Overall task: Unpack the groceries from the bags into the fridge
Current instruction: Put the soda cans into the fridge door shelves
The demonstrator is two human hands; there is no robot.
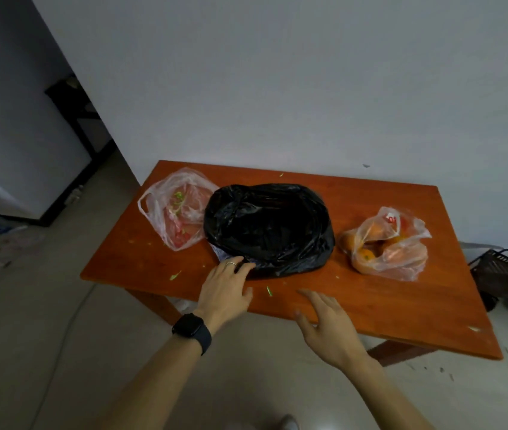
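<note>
Our left hand (pixel 227 287) reaches over the near edge of the table (pixel 401 308) and grips the black bag (pixel 268 231) at its near-left rim. The fingers curl into the plastic there, with their tips hidden in the folds. A ring (pixel 231 264) shows on one finger and a dark watch (pixel 191 332) sits on that wrist.

Our right hand (pixel 324 324) is wide, fingers spread and loose, holding nothing. It hovers above the near edge of the table, just right of the left hand and apart from every bag.

The black bag lies in the middle of the table, its mouth sagging open toward us. We cannot tell what is inside.

A clear bag (pixel 178 212) with red and green bits lies at the far-left corner, touching the black bag's left side. It is beyond our left hand.

The bag of oranges (pixel 386 243) lies toward the right edge, near the black bag but apart from it. It is well beyond our right hand and to its right.

A few green scraps (pixel 175 276) dot the tabletop near the front edge.
</note>
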